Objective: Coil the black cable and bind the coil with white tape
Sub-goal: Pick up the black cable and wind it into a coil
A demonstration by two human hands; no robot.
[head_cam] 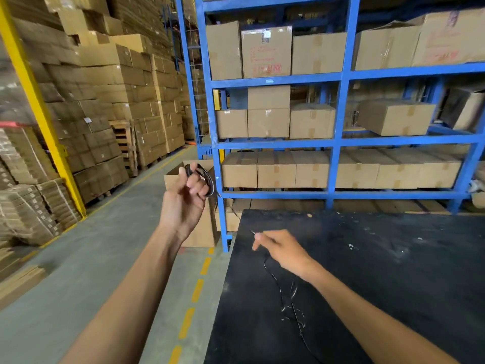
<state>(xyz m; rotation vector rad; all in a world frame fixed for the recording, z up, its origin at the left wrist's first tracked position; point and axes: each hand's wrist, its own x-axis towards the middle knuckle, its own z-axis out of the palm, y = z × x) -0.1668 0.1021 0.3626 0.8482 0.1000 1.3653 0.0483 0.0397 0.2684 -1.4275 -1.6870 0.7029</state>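
Observation:
My left hand (pixel 183 198) is raised over the aisle, left of the black table, and is closed around a small coil of black cable (pixel 206 177) whose loops stick out past my fingers. My right hand (pixel 280 249) hovers low over the table's near-left part and pinches the end of a thin black cable (pixel 278 278). That loose cable trails toward me across the dark tabletop, hard to tell from the surface. No white tape is visible.
The black table (pixel 367 271) fills the lower right. Behind it stands a blue rack (pixel 338 143) with cardboard boxes. An open cardboard box (pixel 202 232) sits on the floor under my left hand. Stacked cartons and a yellow post (pixel 39 106) line the left aisle.

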